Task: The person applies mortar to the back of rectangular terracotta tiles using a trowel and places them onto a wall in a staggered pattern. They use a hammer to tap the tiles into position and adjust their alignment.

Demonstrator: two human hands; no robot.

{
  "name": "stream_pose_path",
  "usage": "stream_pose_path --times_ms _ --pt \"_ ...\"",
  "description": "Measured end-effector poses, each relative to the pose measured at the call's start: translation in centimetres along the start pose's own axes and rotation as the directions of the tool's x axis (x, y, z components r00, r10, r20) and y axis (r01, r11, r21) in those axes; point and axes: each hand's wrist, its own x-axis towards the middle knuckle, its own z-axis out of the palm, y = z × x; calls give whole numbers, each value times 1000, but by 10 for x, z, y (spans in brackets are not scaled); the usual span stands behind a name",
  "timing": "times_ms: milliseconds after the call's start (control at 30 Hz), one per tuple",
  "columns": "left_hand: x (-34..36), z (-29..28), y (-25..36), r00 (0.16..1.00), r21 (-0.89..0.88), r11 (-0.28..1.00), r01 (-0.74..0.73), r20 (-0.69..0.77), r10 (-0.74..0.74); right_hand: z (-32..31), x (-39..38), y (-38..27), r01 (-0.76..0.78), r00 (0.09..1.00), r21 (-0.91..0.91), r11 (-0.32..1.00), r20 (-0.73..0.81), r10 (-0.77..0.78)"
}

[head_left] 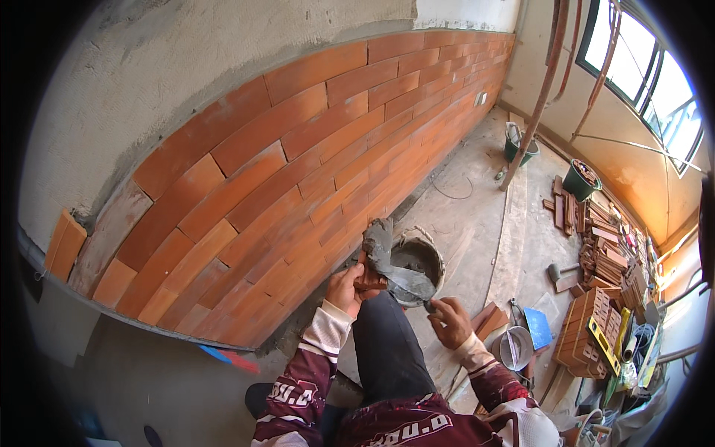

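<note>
In the centre, my left hand grips a reddish brick piece topped with a thick lump of grey mortar. My right hand holds the handle of a trowel, whose mortar-coated blade touches that piece at the lump's lower right. Just behind them is a round bucket with grey mortar inside, partly hidden by the lump and trowel. Along the left runs a wall of orange brick tiles, bare render above it, and a single tile at its far left end.
Bottle-green buckets and metal poles stand toward the back right. Stacked bricks, loose tile pieces, a yellow level, a mallet, a blue board and a white pail crowd the right floor.
</note>
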Motion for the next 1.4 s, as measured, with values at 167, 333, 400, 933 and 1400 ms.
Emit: stream_pose_path --times_ms 167,333,400,933,1400 --pt "-2 -4 -8 998 -121 992 -28 46 34 8 4 -4 27 999 -24 999 22 -26" --pt "-10 -9 1 993 -90 995 -42 -118 31 -19 -5 16 -6 995 -30 1000 103 9" --pt "-7 -18 2 993 -71 997 -27 -117 18 -33 -9 19 -9 990 -89 996 141 21" --pt "-9 -49 -14 958 -46 983 -179 219 185 -55 37 -10 -844 532 459 279 781 326" --pt "-56 -39 -7 965 73 963 -259 -25 262 18 66 101 -309 533 -675 670 461 710"
